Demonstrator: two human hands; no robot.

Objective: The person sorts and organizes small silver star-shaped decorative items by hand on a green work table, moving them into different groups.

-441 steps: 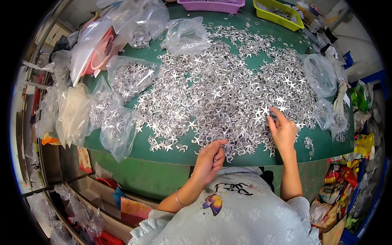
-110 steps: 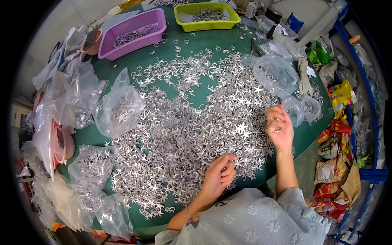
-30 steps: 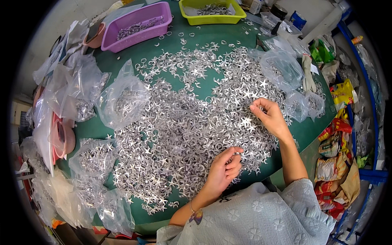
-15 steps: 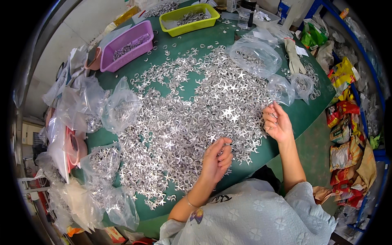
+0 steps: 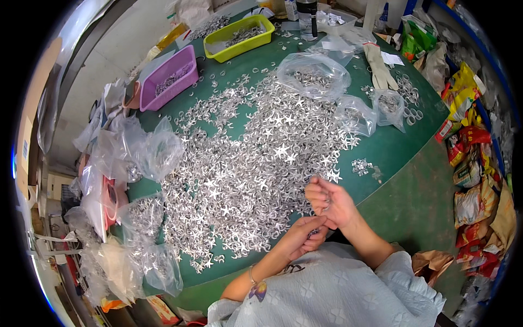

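A broad heap of small silver metal pieces (image 5: 245,158), many like open rings and some star-shaped, covers the middle of the green table (image 5: 403,150). My left hand (image 5: 304,237) is at the heap's near right edge, fingers curled around small metal pieces that show between them. Just above it, my right hand (image 5: 331,203) is turned palm up with its fingers bent in; the two hands touch or nearly touch. A small glint shows at the right hand's fingers, but its shape is unclear. A small separate cluster of silver pieces (image 5: 361,167) lies right of the heap.
Clear plastic bags of metal pieces lie right (image 5: 316,76) and left (image 5: 160,150). A purple basket (image 5: 169,79) and a yellow-green basket (image 5: 239,38) stand at the back. A glove (image 5: 379,66) lies far right, near a bottle (image 5: 308,20). Bright packages (image 5: 468,147) fill the right side.
My hands have come together near my body: the right moved left and toward me, the left slightly right and nearer. The separate cluster at right now shows. The view has shifted a little.
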